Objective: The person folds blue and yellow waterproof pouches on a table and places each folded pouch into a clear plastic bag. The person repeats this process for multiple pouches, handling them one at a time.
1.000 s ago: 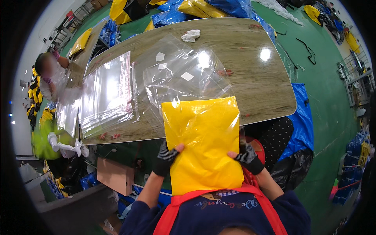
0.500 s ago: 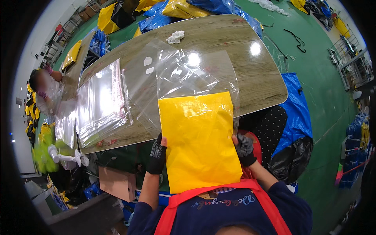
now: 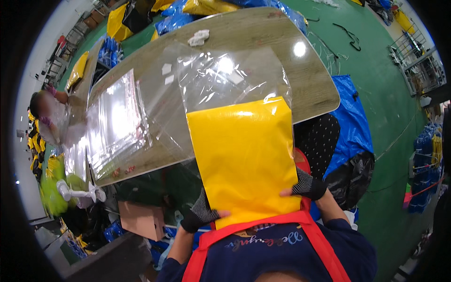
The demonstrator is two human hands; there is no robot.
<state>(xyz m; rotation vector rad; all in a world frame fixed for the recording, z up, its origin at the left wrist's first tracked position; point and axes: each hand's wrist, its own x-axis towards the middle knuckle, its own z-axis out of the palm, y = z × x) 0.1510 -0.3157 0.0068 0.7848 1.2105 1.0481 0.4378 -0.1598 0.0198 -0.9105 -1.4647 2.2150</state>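
Note:
A flat, folded yellow plastic sheet or bag [image 3: 244, 155] slants from the table edge down to my red apron straps. In a black fingerless glove, my left hand [image 3: 204, 214] grips its lower left edge, thumb on top. My right hand [image 3: 305, 184], gloved the same way, pinches the lower right edge; the fingers underneath are hidden. Beyond the yellow piece lies a clear plastic bag [image 3: 235, 75] on the table. Its film meets the yellow piece's far end; I cannot tell how far it wraps around.
A stack of clear plastic bags [image 3: 112, 117] lies on the left of the wooden table [image 3: 312, 80]. A crumpled white wad [image 3: 198, 37] sits toward the back. Below the table's left end are a cardboard box [image 3: 141, 220] and a white-and-green fan [image 3: 80, 191]. Another person [image 3: 44, 110] is at far left.
Both hands have slid down the yellow piece's sides toward me, the left one to its lower corner. The yellow piece now reaches slightly farther into the view, and the view has shifted.

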